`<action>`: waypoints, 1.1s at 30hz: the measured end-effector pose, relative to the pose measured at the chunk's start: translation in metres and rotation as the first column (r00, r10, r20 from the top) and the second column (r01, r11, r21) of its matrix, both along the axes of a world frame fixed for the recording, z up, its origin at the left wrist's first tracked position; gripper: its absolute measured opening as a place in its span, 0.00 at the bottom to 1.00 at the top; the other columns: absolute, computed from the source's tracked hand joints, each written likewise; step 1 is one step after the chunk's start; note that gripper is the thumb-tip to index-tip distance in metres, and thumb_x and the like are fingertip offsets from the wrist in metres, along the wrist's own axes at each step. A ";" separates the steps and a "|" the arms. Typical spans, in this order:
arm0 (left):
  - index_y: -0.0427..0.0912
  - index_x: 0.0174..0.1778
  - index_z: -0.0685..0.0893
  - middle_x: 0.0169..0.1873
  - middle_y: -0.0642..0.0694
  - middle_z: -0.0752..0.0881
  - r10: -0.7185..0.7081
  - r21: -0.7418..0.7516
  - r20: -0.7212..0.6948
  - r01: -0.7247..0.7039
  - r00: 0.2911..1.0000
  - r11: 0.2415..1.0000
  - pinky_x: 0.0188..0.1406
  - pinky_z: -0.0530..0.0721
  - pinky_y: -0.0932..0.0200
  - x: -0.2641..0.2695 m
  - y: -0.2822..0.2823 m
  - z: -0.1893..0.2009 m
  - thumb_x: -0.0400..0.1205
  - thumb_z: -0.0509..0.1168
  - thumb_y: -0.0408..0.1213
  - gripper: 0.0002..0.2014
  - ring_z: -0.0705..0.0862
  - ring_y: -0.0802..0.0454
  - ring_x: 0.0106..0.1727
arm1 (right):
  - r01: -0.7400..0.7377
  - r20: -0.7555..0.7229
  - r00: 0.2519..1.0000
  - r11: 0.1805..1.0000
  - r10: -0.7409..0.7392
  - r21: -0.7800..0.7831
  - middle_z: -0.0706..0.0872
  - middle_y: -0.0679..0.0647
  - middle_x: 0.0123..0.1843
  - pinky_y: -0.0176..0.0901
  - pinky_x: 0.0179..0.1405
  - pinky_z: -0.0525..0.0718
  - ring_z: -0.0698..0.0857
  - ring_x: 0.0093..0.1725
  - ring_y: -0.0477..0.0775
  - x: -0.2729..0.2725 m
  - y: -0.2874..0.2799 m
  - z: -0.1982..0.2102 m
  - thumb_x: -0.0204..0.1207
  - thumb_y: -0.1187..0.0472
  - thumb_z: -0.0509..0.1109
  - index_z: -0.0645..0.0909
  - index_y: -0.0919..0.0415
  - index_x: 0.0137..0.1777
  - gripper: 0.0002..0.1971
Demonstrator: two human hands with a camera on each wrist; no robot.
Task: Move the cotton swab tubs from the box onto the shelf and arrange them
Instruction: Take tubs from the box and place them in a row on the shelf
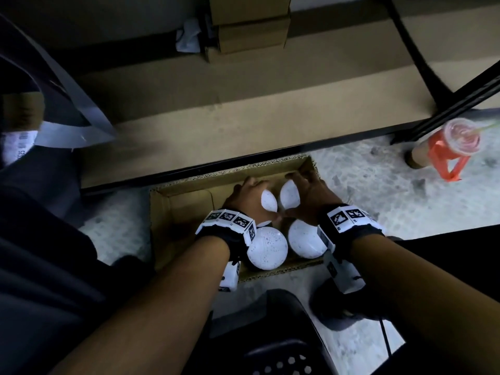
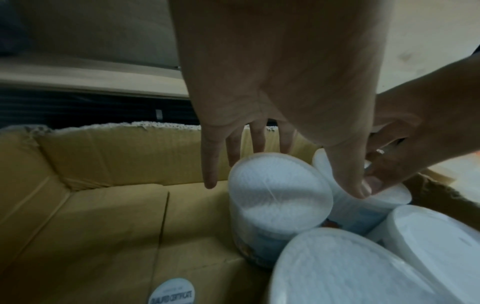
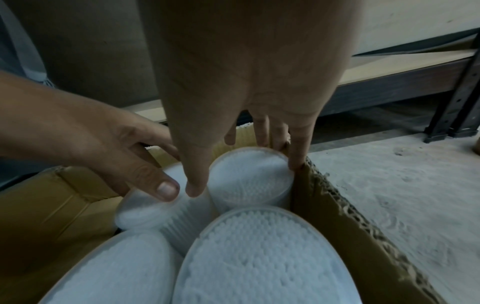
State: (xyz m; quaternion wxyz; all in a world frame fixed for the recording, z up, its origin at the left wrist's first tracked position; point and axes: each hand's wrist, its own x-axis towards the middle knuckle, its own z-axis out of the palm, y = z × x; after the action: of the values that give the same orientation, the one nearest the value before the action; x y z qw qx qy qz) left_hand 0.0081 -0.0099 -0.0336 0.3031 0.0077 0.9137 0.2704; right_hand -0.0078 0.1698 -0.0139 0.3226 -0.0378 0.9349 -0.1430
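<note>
The tubs [image 3: 250,174] look to me like smooth, clear plastic, white cotton tips showing through. The box [image 3: 337,216] is matt corrugated cardboard with ragged edges, on a rough concrete floor [image 3: 402,195].

- The head view looked steeply down from well above the fingers [image 1: 300,177], with the box [image 1: 186,212] around them and the shelf [image 1: 243,125] beyond.
- The left wrist view sat close behind the left hand [image 2: 272,82], facing along its fingers into the box.
- The right wrist view sat likewise behind the right hand [image 3: 246,72].
- All three shared the tubs [image 1: 290,196] at the fingertips.
</note>
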 end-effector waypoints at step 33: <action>0.46 0.77 0.66 0.75 0.45 0.68 -0.007 -0.140 -0.040 0.001 0.999 0.990 0.68 0.78 0.41 -0.007 0.002 0.038 0.61 0.79 0.60 0.51 0.73 0.37 0.74 | -0.035 -0.065 0.997 0.996 0.040 0.083 0.60 0.59 0.80 0.64 0.66 0.80 0.66 0.74 0.69 -0.001 -0.009 0.042 0.63 0.42 0.78 0.66 0.47 0.78 0.42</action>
State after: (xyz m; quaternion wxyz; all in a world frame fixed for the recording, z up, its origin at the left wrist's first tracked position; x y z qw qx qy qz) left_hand 0.0014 -0.0075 0.0044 0.2847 -0.0064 0.9365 0.2046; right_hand -0.0092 0.1607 0.0279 0.2953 -0.0468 0.9493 -0.0973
